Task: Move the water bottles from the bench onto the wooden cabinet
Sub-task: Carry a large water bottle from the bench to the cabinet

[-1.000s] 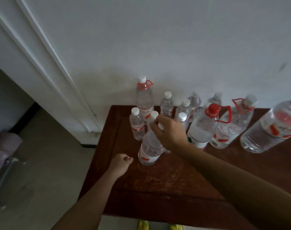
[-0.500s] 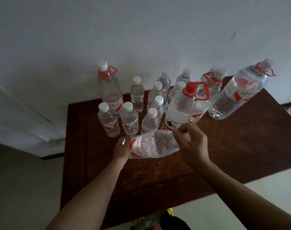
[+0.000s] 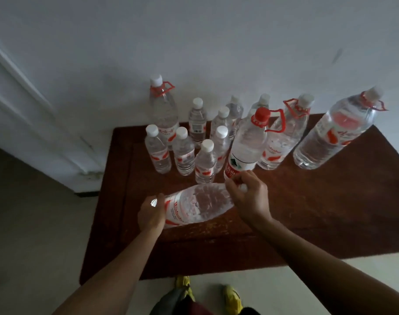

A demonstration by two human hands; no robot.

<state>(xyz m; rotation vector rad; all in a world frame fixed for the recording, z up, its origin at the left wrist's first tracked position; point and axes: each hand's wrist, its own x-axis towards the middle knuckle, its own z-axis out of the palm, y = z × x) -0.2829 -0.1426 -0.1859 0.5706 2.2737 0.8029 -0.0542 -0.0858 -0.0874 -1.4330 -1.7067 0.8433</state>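
Because the right hand [image 3: 248, 196] has its fingers [image 3: 233, 186] curled around the cap end and the left hand [image 3: 151, 212] cups the base, the water bottle [image 3: 198, 204] lies sideways between them, above the wooden desk [image 3: 319, 201]. The grip looks light. A slip at the smooth, narrow neck could drop it, and swinging it upright could knock the standing bottles [image 3: 182, 151] just behind, which are tightly grouped near the wall [image 3: 194, 42].
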